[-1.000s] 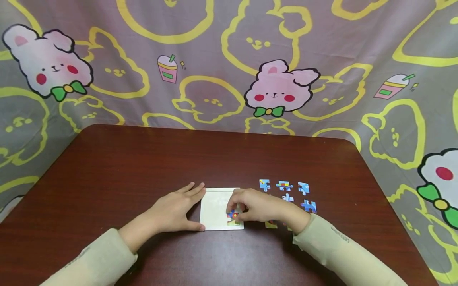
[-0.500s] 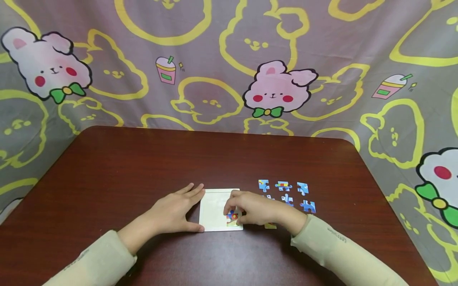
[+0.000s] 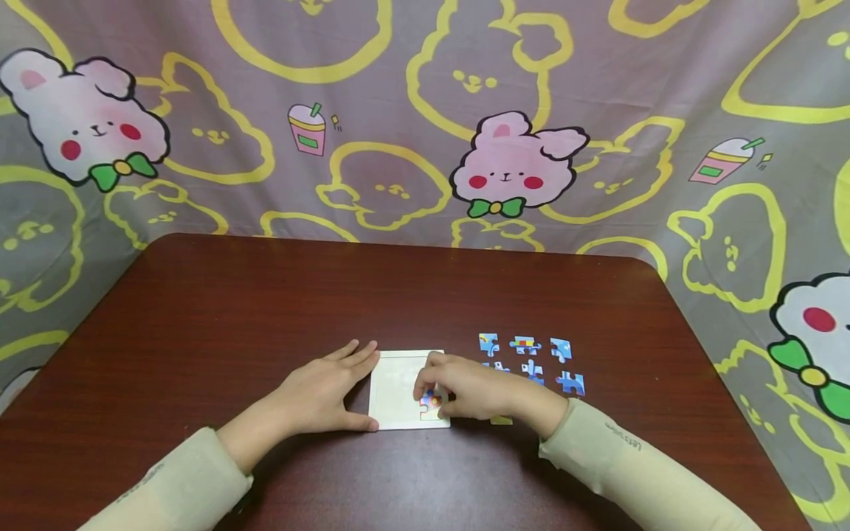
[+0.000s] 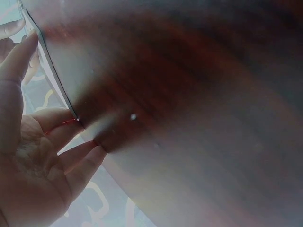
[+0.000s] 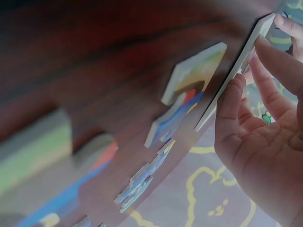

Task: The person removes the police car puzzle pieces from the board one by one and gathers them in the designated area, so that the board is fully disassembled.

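Note:
A square cream puzzle board (image 3: 395, 391) lies flat on the table. My left hand (image 3: 319, 394) rests at its left side, fingers spread and thumb tip at the near left corner. In the left wrist view the left hand's fingers (image 4: 85, 175) are extended, with the board's edge between thumb and fingers. Over the board's right side, my right hand (image 3: 471, 383) pinches a colourful jigsaw piece (image 3: 430, 405) with thumb and bent fingers. That piece sits in the near right corner, partly covered by the fingers. The right wrist view shows the right hand's fingertips at the board (image 5: 258, 30).
Several loose jigsaw pieces (image 3: 526, 345) lie in rows on the dark red-brown table (image 3: 265, 295), right of the board. The right forearm hides part of the nearer rows; another piece (image 5: 201, 68) shows in the right wrist view. A patterned curtain (image 3: 392, 96) hangs behind the table.
Both hands stay at the board, and the jigsaw piece remains in its near right corner under the right fingers. The head view has shifted very slightly.

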### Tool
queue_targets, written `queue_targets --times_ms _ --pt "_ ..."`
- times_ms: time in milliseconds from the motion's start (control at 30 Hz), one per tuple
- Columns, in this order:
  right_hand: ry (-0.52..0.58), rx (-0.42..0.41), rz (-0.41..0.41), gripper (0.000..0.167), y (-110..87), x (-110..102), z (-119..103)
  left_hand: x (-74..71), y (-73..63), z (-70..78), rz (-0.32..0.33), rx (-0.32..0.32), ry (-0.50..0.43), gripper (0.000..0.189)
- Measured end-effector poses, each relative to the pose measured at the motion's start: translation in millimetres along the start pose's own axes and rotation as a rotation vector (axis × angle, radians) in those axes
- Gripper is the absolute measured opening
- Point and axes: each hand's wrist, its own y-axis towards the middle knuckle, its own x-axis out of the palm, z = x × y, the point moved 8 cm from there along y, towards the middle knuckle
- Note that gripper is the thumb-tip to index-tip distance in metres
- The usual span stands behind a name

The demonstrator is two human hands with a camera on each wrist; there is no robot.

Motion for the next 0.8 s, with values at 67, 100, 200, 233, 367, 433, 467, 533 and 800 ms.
queue_targets --times_ms 67,100,200,233,367,433,467,533,800 --pt "0.012 0.005 0.000 0.029 -0.1 -0.2 0.9 -0.4 -0.2 0.3 -0.001 -0.003 -0.001 0.104" --pt "0.019 0.004 0.001 0.029 -0.2 -0.2 1.1 -0.4 -0.2 0.3 -0.003 -0.006 -0.001 0.104" --pt "0.044 0.003 0.003 0.029 -0.6 -0.7 1.1 -0.6 -0.3 0.3 -0.003 -0.007 -0.004 0.104" --pt "0.048 0.000 0.005 0.028 -0.6 -1.0 0.8 -0.6 -0.3 0.3 -0.004 -0.007 -0.004 0.104" --pt "0.074 -0.008 0.005 0.025 -0.4 -1.4 0.2 -0.3 -0.3 0.1 -0.003 -0.002 -0.002 0.104" --pt "0.091 -0.012 0.001 0.024 0.0 -1.7 -0.4 -0.1 -0.3 0.0 -0.003 0.000 0.001 0.104" --pt "0.105 -0.014 -0.003 0.024 0.3 -1.8 -0.6 -0.1 -0.3 0.0 -0.002 0.000 0.002 0.104" --pt "0.138 -0.021 -0.009 0.023 0.9 -2.4 -1.1 0.1 -0.3 -0.1 -0.003 0.000 0.003 0.104" --pt "0.254 -0.008 -0.043 0.020 2.7 -2.0 0.7 -0.5 -0.2 0.5 -0.011 -0.004 -0.008 0.104"
